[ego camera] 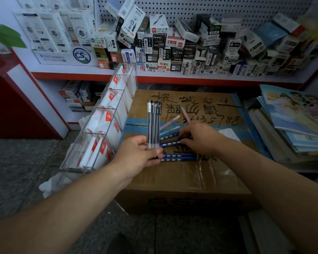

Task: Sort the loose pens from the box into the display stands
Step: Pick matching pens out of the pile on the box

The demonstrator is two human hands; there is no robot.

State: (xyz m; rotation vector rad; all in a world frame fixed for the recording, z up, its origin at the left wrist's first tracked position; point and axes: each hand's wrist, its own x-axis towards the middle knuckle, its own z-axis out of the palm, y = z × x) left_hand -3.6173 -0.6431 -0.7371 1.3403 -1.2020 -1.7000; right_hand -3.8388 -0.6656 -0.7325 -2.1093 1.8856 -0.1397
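Fanning upright in the left hand (138, 153), which grips their lower ends, the bundle of dark pens (153, 123) could splay or slip if that hold loosens, esp. w/ more added. The right hand (200, 138) sits fingers-down on the blue pens (178, 157) mid-top of the cardboard box (182, 180), nearer its left edge; grip vs. mere touch, can't tell. Pastel pens (170, 123) lie just behind; a nudge prob. rolls them. The clear display stand (75, 169) leans at the box's left edge; its compartments hold white packets (108, 123), no pens seen.
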